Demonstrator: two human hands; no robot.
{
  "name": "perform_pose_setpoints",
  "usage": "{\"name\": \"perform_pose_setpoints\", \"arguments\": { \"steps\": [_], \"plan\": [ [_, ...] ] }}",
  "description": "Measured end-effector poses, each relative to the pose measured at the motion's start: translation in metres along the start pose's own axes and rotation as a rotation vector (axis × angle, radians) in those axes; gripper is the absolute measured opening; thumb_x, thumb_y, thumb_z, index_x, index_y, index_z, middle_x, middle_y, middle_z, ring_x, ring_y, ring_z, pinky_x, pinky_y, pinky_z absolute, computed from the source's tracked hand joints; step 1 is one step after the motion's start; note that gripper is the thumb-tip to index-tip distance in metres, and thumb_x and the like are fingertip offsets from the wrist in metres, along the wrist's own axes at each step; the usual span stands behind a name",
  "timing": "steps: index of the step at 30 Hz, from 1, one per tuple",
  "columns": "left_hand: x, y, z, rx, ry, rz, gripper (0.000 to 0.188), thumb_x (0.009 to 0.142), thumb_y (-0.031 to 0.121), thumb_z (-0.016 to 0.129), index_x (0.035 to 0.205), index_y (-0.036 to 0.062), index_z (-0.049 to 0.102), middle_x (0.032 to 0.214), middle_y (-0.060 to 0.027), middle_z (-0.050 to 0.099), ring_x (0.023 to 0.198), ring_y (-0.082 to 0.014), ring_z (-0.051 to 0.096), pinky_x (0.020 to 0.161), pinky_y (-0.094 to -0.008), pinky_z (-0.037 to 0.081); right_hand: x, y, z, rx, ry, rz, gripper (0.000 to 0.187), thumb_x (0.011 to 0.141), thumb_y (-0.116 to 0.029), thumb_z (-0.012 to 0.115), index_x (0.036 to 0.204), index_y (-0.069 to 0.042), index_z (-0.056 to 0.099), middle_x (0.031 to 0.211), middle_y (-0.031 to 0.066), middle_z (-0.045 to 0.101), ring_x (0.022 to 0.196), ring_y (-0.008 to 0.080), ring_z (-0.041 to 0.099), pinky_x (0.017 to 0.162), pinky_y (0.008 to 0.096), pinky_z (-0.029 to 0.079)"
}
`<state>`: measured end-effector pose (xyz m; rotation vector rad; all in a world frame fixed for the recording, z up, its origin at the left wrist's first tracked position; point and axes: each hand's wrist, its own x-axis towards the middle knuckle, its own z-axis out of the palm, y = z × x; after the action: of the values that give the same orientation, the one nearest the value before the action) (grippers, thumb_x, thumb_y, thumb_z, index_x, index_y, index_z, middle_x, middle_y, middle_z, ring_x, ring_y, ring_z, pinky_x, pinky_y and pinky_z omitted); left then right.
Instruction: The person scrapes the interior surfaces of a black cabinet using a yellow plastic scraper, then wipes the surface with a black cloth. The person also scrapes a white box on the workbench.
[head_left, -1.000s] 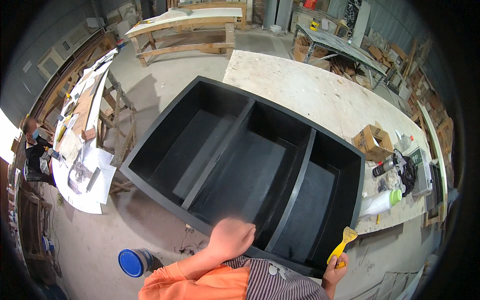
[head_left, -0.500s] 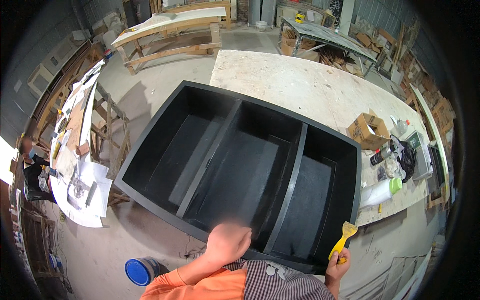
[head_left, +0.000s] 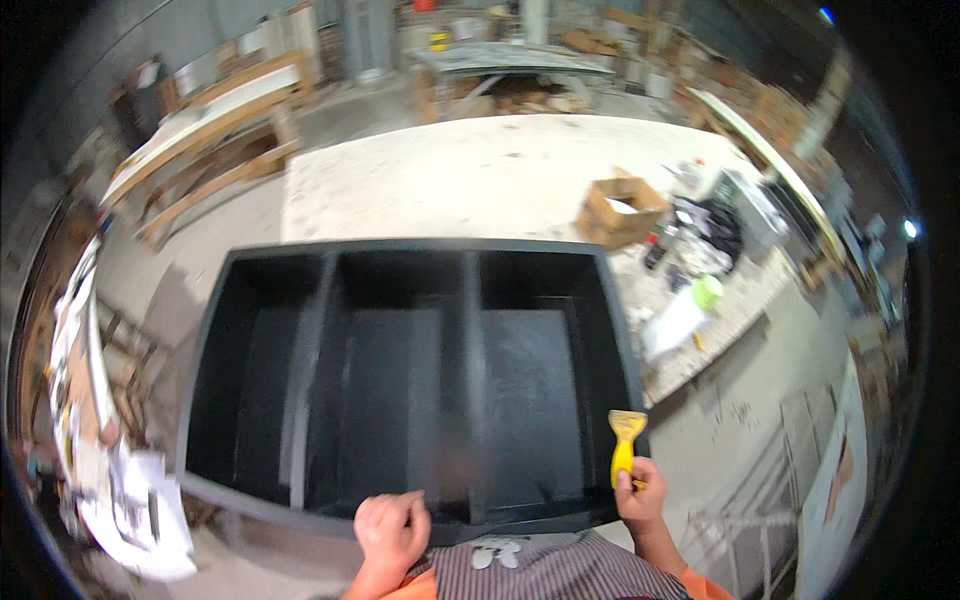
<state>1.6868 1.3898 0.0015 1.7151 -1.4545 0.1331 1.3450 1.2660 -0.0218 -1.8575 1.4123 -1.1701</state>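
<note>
A large black open box (head_left: pixel 320 512) with two dividers, making three compartments, lies in front of me. My left hand (head_left: pixel 392 528) is at its front edge, fingers curled closed; whatever may be inside them is hidden. By the box's front right corner, my right hand (head_left: pixel 642 495) grips a yellow scraper (head_left: pixel 625 445) by its handle. The scraper's wide blade points up and away from me, in front of the right wall. I cannot tell whether it touches the wall. The view is somewhat blurred.
Behind the box stretches a pale worktable (head_left: pixel 430 170). On its right are a cardboard box (head_left: pixel 618 212), a black plastic bag (head_left: pixel 722 232) and a white bottle with a green cap (head_left: pixel 675 325). Papers (head_left: pixel 150 515) lie on a bench at left. A metal frame (head_left: pixel 745 520) stands at right.
The view has turned right, so the box now sits squarer and further left. My left hand has come back from over the box to its front edge. The scraper stays in my right hand.
</note>
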Motion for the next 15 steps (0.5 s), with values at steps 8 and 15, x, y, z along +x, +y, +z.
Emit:
{"name": "perform_pose_setpoints", "arguments": {
  "steps": [8,15],
  "plan": [
    [-0.003,0.001,-0.01,0.094,-0.062,-0.065,0.009,0.085,0.005,0.063,0.091,0.0052,0.069,0.076,-0.0112,0.065,0.069,-0.0307,0.062,0.065,-0.0414,0.049,0.008,-0.029,-0.004,-0.069,-0.098,0.051,0.013,0.085,-0.009,0.068,0.093,-0.001,0.063,0.078,0.0116,0.062,0.064,0.0225,0.061,0.06,0.0318,0.049],
    [-0.006,0.0,-0.005,0.115,-0.07,-0.139,0.009,0.088,0.007,0.062,0.091,0.004,0.07,0.079,-0.0126,0.067,0.071,-0.0305,0.064,0.066,-0.0398,0.051,0.009,-0.038,-0.007,0.05,-0.106,0.094,0.015,0.086,-0.01,0.068,0.096,0.0,0.063,0.082,0.0101,0.062,0.067,0.0176,0.059,0.063,0.0293,0.048]
  ]
}}
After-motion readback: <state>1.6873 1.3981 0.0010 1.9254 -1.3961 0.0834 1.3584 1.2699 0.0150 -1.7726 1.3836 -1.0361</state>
